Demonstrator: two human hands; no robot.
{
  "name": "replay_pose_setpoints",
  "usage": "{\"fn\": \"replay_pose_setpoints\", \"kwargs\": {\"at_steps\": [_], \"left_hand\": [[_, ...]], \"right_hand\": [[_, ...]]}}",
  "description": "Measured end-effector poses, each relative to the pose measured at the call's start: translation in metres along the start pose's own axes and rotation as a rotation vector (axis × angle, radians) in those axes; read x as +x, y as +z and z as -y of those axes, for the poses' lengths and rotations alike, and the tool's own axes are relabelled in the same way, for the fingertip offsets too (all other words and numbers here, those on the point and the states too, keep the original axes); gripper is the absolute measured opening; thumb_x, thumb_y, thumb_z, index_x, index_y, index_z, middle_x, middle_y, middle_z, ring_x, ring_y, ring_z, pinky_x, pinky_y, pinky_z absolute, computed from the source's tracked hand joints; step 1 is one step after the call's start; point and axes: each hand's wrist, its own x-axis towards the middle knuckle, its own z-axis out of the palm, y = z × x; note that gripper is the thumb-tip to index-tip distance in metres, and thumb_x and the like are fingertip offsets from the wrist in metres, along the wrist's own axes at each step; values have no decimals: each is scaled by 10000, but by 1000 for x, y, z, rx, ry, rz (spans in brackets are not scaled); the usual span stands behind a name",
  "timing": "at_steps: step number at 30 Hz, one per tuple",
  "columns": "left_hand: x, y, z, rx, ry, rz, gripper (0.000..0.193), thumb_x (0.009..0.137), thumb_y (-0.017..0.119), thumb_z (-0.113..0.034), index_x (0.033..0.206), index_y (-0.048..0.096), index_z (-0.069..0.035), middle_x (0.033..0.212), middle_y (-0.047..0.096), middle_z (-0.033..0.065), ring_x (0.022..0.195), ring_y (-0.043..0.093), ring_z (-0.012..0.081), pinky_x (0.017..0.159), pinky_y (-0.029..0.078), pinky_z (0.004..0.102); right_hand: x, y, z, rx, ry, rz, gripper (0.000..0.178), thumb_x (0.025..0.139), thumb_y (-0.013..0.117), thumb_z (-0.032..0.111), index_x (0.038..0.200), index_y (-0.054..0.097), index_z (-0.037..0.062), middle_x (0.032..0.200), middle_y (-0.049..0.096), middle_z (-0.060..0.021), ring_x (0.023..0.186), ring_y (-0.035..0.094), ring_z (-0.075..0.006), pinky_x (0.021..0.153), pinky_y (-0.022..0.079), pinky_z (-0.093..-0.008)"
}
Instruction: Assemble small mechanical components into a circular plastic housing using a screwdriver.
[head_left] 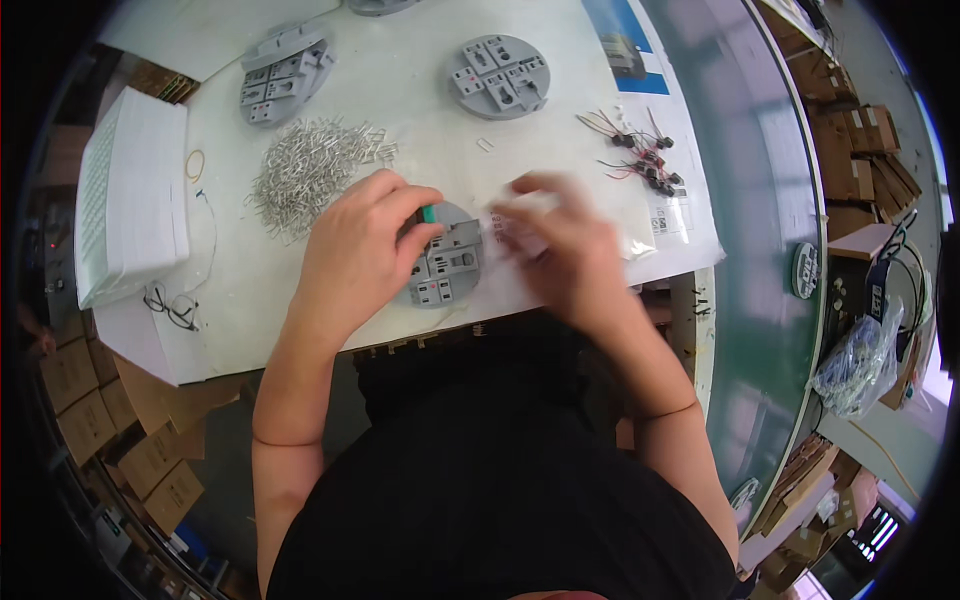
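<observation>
My left hand [365,235] is over a round grey plastic base [455,272] near the table's front edge, its thumb and forefinger closed on a small green piece [430,214]. The fingers cover the base's left part; raised blocks with slots and a small red dot show on the rest. Just right of the base, my right hand [565,245] is smeared by motion, so its fingers cannot be made out. Beside my left hand lies a heap of small bent metal pieces [310,170]. One loose U-shaped metal piece [485,145] lies farther back.
Two more grey round bases, one at the far left [285,80] and one at the back middle [500,78], rest on the table. Small black parts with wires [650,155] lie at right. A stack of white trays [135,195] stands at left. A green-topped surface [745,250] runs along the right.
</observation>
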Motion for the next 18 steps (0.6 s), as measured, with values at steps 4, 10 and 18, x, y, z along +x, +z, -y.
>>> {"fn": "replay_pose_setpoints", "kwargs": {"at_steps": [4, 10, 18], "left_hand": [[-11, 15, 3, -105, -47, -120, 268, 895, 812, -126, 1153, 760, -75, 1047, 684, 93, 953, 685, 311, 826, 554, 413], [-14, 20, -2, -119, 10, -302, 361, 869, 849, -121, 1215, 760, -69, 1107, 693, 101, 1017, 685, 298, 872, 561, 409], [-11, -14, -18, -230, 260, -428, 401, 863, 882, -124, 1240, 777, -32, 1127, 756, 123, 984, 721, 265, 864, 578, 355]], "right_hand": [[38, -52, -53, -344, 291, -169, 200, 876, 824, 74, 1075, 809, 94, 1105, 735, -84, 833, 731, -273, 725, 570, -384], [44, -53, -67, -168, 319, -149, 145, 895, 832, 128, 1039, 827, 113, 1034, 730, -60, 721, 691, -228, 678, 556, -368], [40, -32, 29, 231, 38, 65, 202, 841, 871, -4, 1029, 805, 32, 994, 759, -90, 724, 667, -116, 623, 536, -283]]}}
